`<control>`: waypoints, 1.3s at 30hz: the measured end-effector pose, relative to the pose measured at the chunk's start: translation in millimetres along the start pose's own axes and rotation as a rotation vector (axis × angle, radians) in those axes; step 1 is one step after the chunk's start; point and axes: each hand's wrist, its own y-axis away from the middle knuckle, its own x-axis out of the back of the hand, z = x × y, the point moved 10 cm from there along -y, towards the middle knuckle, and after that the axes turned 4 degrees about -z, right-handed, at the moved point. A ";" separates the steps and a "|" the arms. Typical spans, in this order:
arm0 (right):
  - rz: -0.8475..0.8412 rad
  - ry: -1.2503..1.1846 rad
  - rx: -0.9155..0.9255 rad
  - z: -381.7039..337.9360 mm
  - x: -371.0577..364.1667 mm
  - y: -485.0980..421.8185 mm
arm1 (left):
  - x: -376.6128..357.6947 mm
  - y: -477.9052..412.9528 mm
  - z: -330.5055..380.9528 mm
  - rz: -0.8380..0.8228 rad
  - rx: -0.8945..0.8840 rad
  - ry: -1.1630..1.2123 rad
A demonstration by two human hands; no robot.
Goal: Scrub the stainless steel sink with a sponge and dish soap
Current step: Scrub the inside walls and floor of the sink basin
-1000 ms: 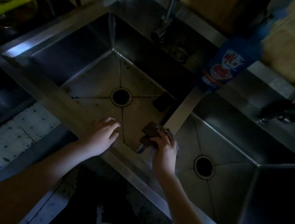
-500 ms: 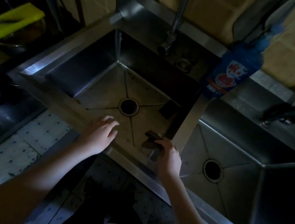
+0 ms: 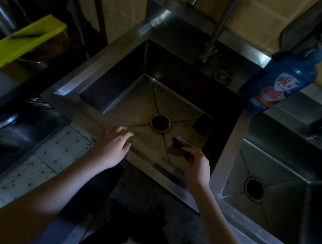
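Sink (image 3: 108, 91), the left of 2 basins, sits directly below the person in poor light. The right hand (image 3: 197, 168) pinches a dark sponge (image 3: 179, 145) low near the front wall. The left hand (image 3: 113, 148) lies spread on the front rim. Risks:
- No suds are visible and the dish soap bottle (image 3: 279, 80) stands well apart, so scrubbing may run dry.
- A wet rim could slip the bracing hand.
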 end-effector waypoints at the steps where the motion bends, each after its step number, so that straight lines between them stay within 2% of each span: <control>1: -0.003 0.023 -0.001 -2.3 -5.0 0.8 | -0.9 0.4 -4.5 -0.008 0.004 -0.007; 11: -0.041 0.177 -0.075 14.9 -21.8 5.8 | -24.1 1.1 -9.5 -0.126 -0.001 0.007; 19: -0.357 0.310 -0.111 32.6 -59.6 -5.7 | -25.1 -15.1 0.0 -0.128 0.000 0.013; 26: -0.677 0.263 -0.141 44.1 -86.5 -35.8 | -16.1 -33.0 -8.4 -0.066 0.022 -0.004; 39: -0.906 0.136 -0.027 -16.3 -177.6 -75.5 | -6.3 -49.6 -46.5 -0.009 0.134 -0.037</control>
